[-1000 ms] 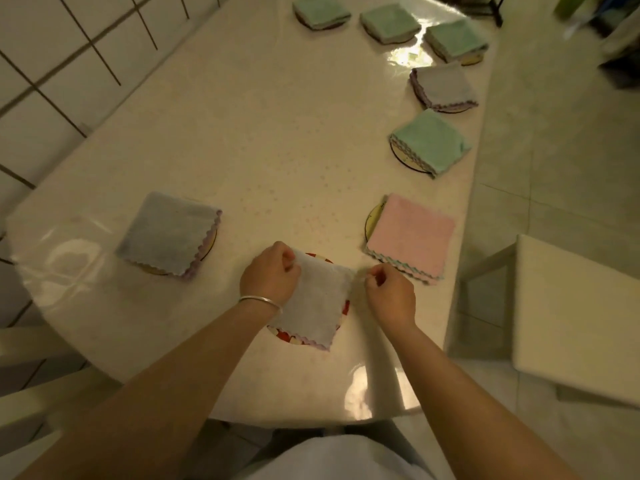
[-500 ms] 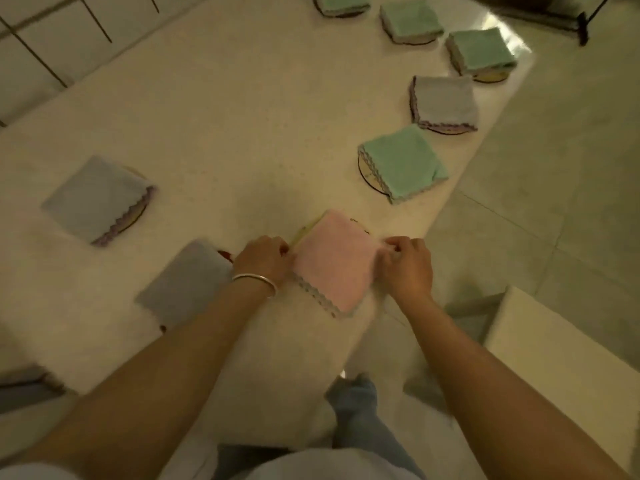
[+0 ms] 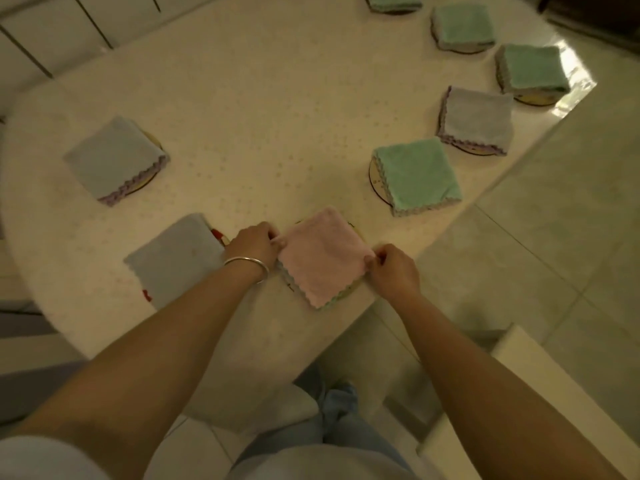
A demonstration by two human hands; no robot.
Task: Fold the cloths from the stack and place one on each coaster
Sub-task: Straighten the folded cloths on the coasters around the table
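While the folded pink cloth [image 3: 323, 256] is pinched at opposite corners, by the left hand [image 3: 252, 241] at its left corner and by the right hand [image 3: 393, 268] at its right, fingers curled tight on the fabric, it is held flat over a coaster [image 3: 348, 292] near the table's front edge. The step is probably best done by squaring the cloth over the coaster, then letting both corners go together so the fold is kept. The pale speckled table [image 3: 259, 98] is ringed with other cloth-covered coasters, grey and green. A tiled floor [image 3: 554, 254] is seen at the right.
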